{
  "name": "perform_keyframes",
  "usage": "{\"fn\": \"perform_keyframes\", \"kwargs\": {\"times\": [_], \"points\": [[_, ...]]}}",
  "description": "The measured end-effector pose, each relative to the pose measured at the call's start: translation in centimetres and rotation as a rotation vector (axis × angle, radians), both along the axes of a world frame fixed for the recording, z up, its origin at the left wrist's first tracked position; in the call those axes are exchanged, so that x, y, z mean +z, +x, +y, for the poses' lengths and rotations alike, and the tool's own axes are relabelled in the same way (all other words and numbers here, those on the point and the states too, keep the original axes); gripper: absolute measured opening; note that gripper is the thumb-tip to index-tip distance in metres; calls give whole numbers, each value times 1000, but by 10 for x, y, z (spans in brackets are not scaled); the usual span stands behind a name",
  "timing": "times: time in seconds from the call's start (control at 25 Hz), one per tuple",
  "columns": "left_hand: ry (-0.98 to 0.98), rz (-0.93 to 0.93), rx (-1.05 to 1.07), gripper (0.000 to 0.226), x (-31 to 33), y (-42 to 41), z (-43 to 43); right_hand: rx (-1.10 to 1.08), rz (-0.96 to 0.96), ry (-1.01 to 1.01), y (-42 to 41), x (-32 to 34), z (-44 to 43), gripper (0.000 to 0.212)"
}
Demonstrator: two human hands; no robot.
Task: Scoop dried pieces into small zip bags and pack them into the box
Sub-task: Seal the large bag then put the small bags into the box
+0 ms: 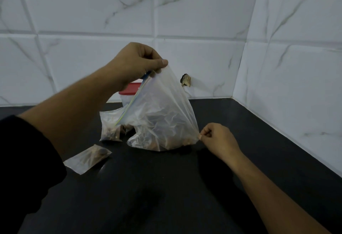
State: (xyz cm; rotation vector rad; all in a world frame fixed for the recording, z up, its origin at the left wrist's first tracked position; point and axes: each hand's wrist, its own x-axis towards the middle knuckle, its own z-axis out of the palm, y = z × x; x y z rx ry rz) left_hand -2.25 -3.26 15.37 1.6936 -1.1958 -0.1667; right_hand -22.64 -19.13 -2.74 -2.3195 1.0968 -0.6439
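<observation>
A large clear zip bag point(161, 115) with brown dried pieces at its bottom stands on the black counter point(166, 187). My left hand point(137, 63) pinches its top corner by the blue zip strip and holds it up. My right hand point(216, 139) pinches the bag's lower right edge. A small filled zip bag point(111, 128) stands just left of the large bag, and another small bag point(88, 158) with dark pieces lies flat nearer to me. Behind the large bag, a clear box with a red lid point(129, 90) is partly hidden.
White marble-look tiled walls meet in a corner at the back right. A small hole in the wall point(186, 80) shows just above the counter. My dark left sleeve point(24, 159) fills the lower left.
</observation>
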Motion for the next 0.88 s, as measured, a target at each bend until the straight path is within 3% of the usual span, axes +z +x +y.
{"fn": "perform_keyframes", "kwargs": {"times": [0.08,0.12,0.2,0.28,0.36,0.52,0.64,0.88], "points": [[9,40,-51,16,-3,-3,-2,27,44,-3,-2,5,0,9],[12,52,-83,14,-4,-5,-3,59,4,5,-3,12,2,17],[24,41,-128,9,-4,-10,-2,152,-246,86,-4,37,9,30],[41,24,-164,15,-3,-15,-3,269,-510,217,0,77,24,31],[15,21,-202,25,-2,-23,-6,370,-631,259,10,111,34,29],[-74,-86,-201,38,1,-32,-7,417,-761,273,30,139,40,16],[-37,-119,-133,39,-4,-27,-1,390,-815,292,35,139,36,6],[141,-148,-87,19,-26,10,28,327,-922,298,28,139,19,17]]}}
